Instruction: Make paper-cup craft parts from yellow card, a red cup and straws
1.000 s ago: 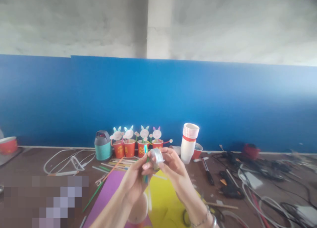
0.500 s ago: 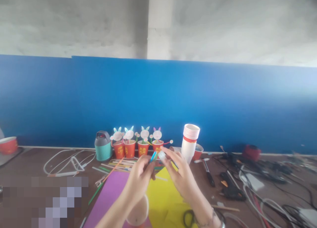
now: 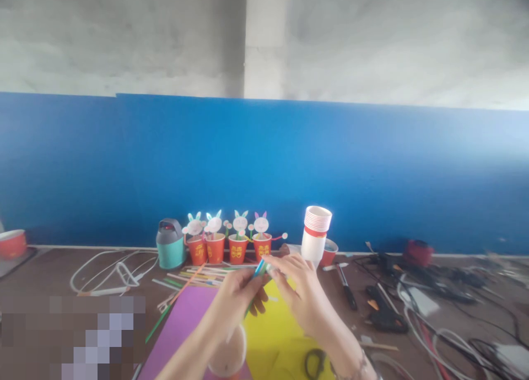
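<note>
My left hand (image 3: pixel 243 292) is closed round a thin blue and green strip (image 3: pixel 259 267), its upper end poking out past the thumb. At that upper end, the thumb and forefinger of my right hand (image 3: pixel 295 281) pinch in; a small pale patch shows by the thumb, too blurred to name. Below my hands, a paper cup (image 3: pixel 231 349) stands with its mouth up, partly covered by my left forearm. Purple paper (image 3: pixel 185 325) and yellow paper (image 3: pixel 268 336) lie beneath.
Red cups (image 3: pixel 237 249) with rabbit-faced figures line the back beside a teal container (image 3: pixel 171 248). A stack of paper cups (image 3: pixel 316 234) rises at right. Loose coloured sticks (image 3: pixel 202 275), black scissors (image 3: pixel 314 363), a pen (image 3: pixel 347 289), a glue gun (image 3: pixel 386 314) and tangled cables (image 3: pixel 446 336) surround the papers.
My right hand has moved in to the left, and its fingertips now meet the strip's upper end. My left hand still grips the strip.
</note>
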`<action>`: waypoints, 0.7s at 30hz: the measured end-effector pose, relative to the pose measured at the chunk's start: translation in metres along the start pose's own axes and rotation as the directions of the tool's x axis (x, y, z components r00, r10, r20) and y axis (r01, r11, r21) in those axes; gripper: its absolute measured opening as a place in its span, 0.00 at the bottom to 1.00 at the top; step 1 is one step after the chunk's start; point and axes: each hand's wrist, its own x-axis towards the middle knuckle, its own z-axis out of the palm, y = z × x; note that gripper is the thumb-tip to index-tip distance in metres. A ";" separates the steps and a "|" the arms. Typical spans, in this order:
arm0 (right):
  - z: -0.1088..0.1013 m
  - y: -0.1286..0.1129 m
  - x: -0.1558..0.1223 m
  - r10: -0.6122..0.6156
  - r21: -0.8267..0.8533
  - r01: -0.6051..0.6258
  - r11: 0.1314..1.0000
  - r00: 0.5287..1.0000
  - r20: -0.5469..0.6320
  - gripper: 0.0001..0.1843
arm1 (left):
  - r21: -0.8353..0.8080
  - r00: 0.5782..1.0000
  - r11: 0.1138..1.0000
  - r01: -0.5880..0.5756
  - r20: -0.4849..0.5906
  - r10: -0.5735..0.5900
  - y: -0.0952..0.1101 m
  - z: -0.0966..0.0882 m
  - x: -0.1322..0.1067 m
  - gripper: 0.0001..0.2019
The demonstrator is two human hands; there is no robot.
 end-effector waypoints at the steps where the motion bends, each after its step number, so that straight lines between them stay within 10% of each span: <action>1: -0.001 -0.001 0.000 0.003 -0.002 -0.003 1.000 1.000 0.003 0.18 | -0.016 1.000 1.000 0.003 0.007 -0.002 0.000 0.000 0.000 0.17; 21: -0.001 0.003 -0.003 0.135 0.043 -0.134 0.990 0.990 -0.039 0.19 | -0.149 1.000 0.989 -0.003 0.014 0.005 -0.021 -0.001 0.010 0.23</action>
